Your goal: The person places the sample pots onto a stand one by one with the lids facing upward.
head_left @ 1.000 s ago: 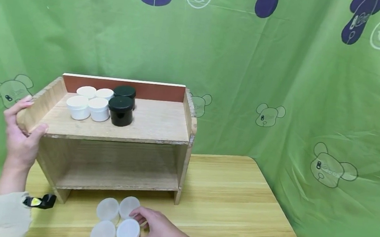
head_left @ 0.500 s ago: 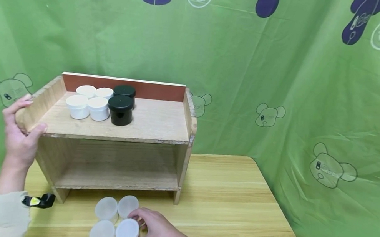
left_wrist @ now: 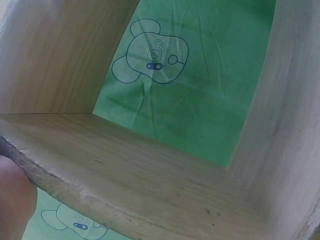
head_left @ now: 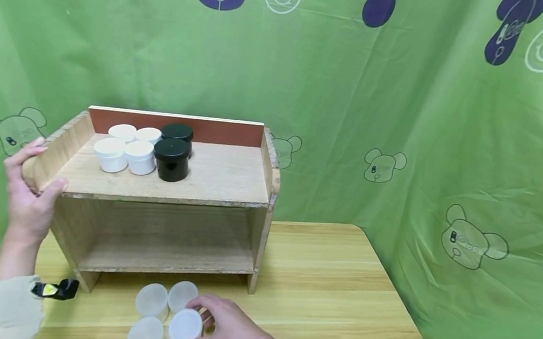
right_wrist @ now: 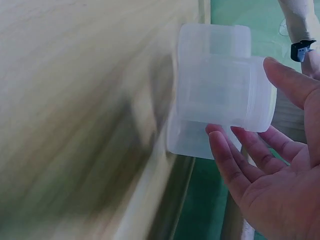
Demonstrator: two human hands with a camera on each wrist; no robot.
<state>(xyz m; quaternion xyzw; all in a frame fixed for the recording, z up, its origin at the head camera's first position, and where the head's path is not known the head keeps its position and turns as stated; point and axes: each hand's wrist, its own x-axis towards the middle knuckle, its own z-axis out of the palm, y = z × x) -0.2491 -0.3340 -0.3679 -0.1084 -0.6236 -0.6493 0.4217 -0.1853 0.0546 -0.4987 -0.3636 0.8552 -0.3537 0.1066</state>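
My left hand [head_left: 31,205] grips the left side panel of a two-tier wooden shelf [head_left: 223,178], thumb over the front edge of its upper board. In the left wrist view a fingertip [left_wrist: 15,197] shows at the worn edge of the wood. At the front of the table my right hand [head_left: 232,328] pinches a translucent lidded jar [head_left: 185,326] between thumb and fingers. In the right wrist view this jar [right_wrist: 215,92] stands before other translucent jars and overlaps them. Several similar jars, one of them at the front left [head_left: 147,336], are grouped beside it on the table.
On the shelf's upper board stand several white jars [head_left: 111,155] and two black jars [head_left: 171,160]. The lower board [head_left: 168,258] sits just behind the translucent jars. A green curtain [head_left: 328,103] hangs behind and right of the table [head_left: 333,286].
The right hand has brought its jar slightly up and to the right in the head view, a little away from the other translucent jars. The left hand keeps its grip on the shelf.
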